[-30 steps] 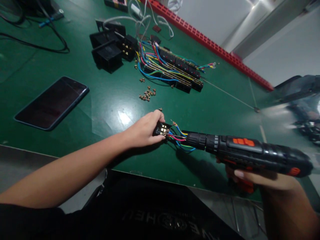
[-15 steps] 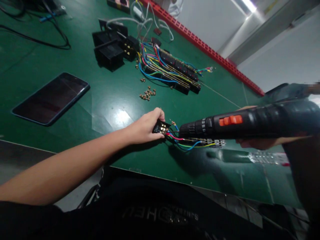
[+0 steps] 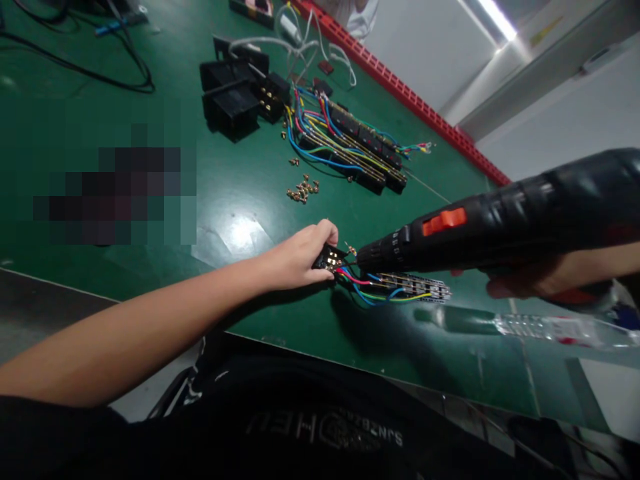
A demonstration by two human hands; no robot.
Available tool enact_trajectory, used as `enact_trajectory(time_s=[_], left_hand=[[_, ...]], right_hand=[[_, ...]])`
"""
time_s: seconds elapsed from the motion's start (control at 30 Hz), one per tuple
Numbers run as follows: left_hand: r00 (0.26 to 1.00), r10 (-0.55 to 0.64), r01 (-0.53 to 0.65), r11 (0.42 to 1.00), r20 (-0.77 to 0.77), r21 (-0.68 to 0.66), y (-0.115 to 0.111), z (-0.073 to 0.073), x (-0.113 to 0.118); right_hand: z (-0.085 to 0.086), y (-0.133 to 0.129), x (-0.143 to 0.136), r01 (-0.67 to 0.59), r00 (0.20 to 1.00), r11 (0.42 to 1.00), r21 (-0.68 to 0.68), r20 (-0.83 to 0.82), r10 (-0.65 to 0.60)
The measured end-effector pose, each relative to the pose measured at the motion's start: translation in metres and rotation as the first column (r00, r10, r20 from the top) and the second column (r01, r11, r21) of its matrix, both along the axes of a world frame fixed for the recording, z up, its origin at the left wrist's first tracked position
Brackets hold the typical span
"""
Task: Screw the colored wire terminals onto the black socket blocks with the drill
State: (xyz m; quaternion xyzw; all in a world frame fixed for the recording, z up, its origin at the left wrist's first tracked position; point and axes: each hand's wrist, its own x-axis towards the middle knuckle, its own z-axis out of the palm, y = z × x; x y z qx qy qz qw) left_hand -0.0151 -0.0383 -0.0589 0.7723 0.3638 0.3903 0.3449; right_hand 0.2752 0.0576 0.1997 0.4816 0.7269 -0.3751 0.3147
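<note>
My left hand (image 3: pixel 303 257) pinches a small black terminal block (image 3: pixel 330 259) with brass contacts, holding it down near the bench's front edge. Red, blue, green and yellow wires (image 3: pixel 363 288) run from this block to a black strip with metal contacts (image 3: pixel 420 287). In my right hand (image 3: pixel 545 280) is a black cordless screwdriver (image 3: pixel 480 210) with an orange switch. Its nose points left at the block, and the thin bit reaches the brass contacts; whether it sits in a screw I cannot tell. A loose blue wire end with a screw (image 3: pixel 351 250) sticks up beside the bit.
Loose brass screws (image 3: pixel 303 191) lie beyond my left hand. Behind them are wired black strips (image 3: pixel 355 143) and black housings (image 3: pixel 233 107). A clear plastic bottle (image 3: pixel 565 330) lies at right. A red perforated rail (image 3: pixel 400 93) edges the bench. A pixelated dark patch covers the left.
The screwdriver has tilted, its rear end higher while its nose stays by the block. The view has shifted slightly, showing more of the bottle. My left hand keeps its hold.
</note>
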Motion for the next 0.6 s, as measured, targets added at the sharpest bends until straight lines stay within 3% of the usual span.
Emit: enact_trajectory(time_s=[0.1,0.3,0.4,0.53,0.6], left_hand=[[1.000,0.001,-0.001,1.000,0.002,0.005,0.000,0.000,0.000],[1.000,0.009,-0.009,1.000,0.012,-0.008,-0.001,0.002,0.000],[1.000,0.015,-0.015,1.000,0.023,-0.003,-0.001,0.001,0.001],[1.000,0.013,-0.013,1.000,0.028,0.017,-0.001,0.000,0.001],[1.000,0.010,-0.011,0.999,0.025,0.032,-0.002,0.000,0.001]], right_hand=[[0.005,-0.001,-0.018,0.021,0.997,0.984,-0.175,0.081,-0.007],[0.010,-0.020,-0.050,0.077,0.984,0.992,-0.100,0.170,-0.059],[0.007,-0.026,-0.040,0.091,0.988,0.993,-0.072,0.131,-0.081],[0.004,-0.026,-0.005,0.065,0.983,0.985,-0.159,0.181,-0.036],[0.003,-0.027,0.012,0.044,0.989,0.998,-0.046,0.144,-0.037]])
